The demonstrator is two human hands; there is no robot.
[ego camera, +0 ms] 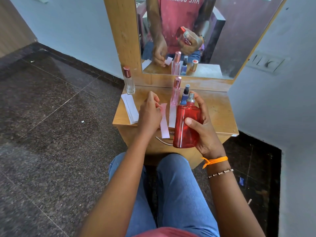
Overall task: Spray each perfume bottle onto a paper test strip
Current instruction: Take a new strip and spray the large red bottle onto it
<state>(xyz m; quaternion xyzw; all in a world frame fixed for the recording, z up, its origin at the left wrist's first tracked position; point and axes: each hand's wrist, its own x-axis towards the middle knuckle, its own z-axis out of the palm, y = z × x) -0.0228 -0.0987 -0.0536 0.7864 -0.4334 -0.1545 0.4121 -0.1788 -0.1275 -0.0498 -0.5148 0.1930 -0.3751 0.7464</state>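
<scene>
- Head view looks down on a small wooden dressing table (217,106) with a mirror (222,48) behind it; the person's knees in blue jeans sit just before it
- right hand (203,127) is wrapped round a red perfume bottle (185,127), held upright above the table's front edge, thumb on its face, forefinger over the silver spray head
- left hand (149,113) pinches the top of a paper test strip (164,122), which hangs just left of the red bottle
- red bottle partly hides a blue bottle (185,96); a tall pink bottle (176,93) stands beside that, a second strip (172,117) lying before it
- clear bottle (128,81) stands at the back left corner, near a stack of spare strips (130,108)
</scene>
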